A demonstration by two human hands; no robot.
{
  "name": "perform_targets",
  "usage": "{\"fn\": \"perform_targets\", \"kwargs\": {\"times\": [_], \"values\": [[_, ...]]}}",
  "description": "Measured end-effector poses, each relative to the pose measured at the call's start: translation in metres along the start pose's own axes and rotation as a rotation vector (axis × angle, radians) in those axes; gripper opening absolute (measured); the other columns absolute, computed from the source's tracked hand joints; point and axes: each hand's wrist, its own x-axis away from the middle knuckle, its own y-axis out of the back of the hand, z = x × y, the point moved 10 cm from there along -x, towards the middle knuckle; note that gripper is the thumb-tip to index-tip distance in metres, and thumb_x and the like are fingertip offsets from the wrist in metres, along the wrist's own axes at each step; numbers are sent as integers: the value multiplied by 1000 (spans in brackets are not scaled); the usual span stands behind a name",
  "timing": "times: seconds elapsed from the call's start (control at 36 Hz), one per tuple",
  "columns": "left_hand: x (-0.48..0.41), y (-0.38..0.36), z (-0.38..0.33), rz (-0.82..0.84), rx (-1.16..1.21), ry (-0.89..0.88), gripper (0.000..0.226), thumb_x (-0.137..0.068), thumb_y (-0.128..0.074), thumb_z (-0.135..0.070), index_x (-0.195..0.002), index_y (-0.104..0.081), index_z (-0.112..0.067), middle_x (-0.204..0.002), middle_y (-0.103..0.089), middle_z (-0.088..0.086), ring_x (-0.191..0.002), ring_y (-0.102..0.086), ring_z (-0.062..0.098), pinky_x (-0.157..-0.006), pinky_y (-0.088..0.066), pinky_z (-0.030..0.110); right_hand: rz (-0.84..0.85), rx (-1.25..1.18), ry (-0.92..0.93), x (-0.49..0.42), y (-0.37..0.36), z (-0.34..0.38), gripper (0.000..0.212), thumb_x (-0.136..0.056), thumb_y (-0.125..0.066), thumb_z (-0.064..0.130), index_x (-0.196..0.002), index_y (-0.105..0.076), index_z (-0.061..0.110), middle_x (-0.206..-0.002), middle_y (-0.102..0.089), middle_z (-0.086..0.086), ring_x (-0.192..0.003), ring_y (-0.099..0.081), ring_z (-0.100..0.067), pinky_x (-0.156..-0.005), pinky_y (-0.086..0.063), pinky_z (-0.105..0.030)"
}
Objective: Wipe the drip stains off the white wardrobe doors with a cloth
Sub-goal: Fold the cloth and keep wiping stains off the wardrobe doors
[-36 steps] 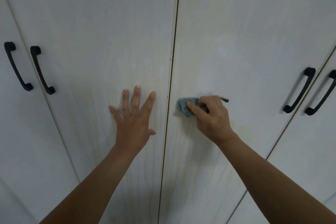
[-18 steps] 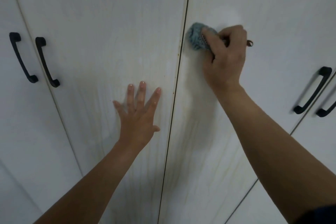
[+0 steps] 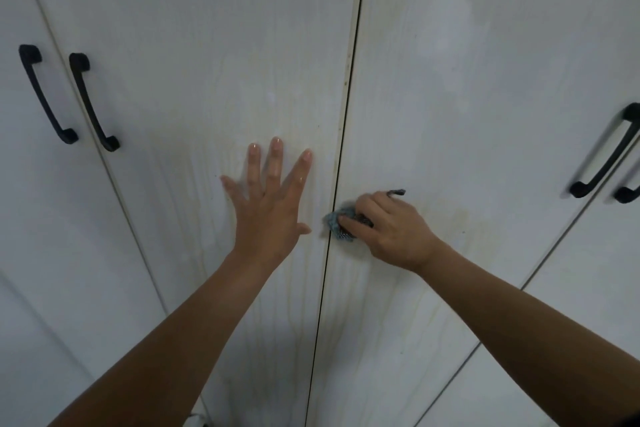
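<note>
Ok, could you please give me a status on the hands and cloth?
Left hand flat on door. Right hand grips cloth at the gap. Drip stains below. Nothing in the way.

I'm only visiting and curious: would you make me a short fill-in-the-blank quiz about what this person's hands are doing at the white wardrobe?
1. The right hand grips a crumpled blue-grey ____.
2. The left hand lies flat on a white wardrobe door, holding ____.
3. The curved door handles are ____ in colour.
Missing words: cloth; nothing; black.
</note>
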Motion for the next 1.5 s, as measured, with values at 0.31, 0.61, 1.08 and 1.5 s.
{"fn": "perform_targets", "kwargs": {"times": [0.31, 0.61, 1.08, 1.5], "values": [[0, 0, 0, 14, 12, 14, 147, -59, -92, -57, -164, 9, -33, -169, 22, 11, -153, 25, 39, -107, -10, 86, -561, 184, -522, -32, 116, -92, 22, -92, -66, 0, -103, -79, 14, -90, -64, -16, -81, -55, -30, -58, -30, -24], [0, 0, 0, 17, 11, 8, 145, -62, -91, -56, -164, 9, -32, -170, 20, 12, -152, 27, 38, -108, -7, 84, -393, 58, -347, -9, 35, -20, 14, -88, -68, -1, -97, -78, 4, -90, -65, -17, -84, -53, -31, -76, -47, -42], [-1, 1, 0, 4, -42, -3, 143, -59, -90, -61, -165, 1, -30, -171, 10, 17, -155, 10, 47, -105, -12, 86, -453, 139, -189, -15, 73, -53, 15, -91, -68, 2, -94, -81, 9, -88, -68, -18, -81, -58, -31, -75, -48, -40], [8, -1, 1, 37, -37, 9, 141, -64, -87, -62, -164, 8, -32, -171, 15, 14, -154, 21, 39, -110, -16, 83, -260, 76, -251, 88, 4, -23, 29, -82, -65, -4, -104, -74, 13, -112, -53, -12, -92, -50, -31, -71, -49, -43]]}}
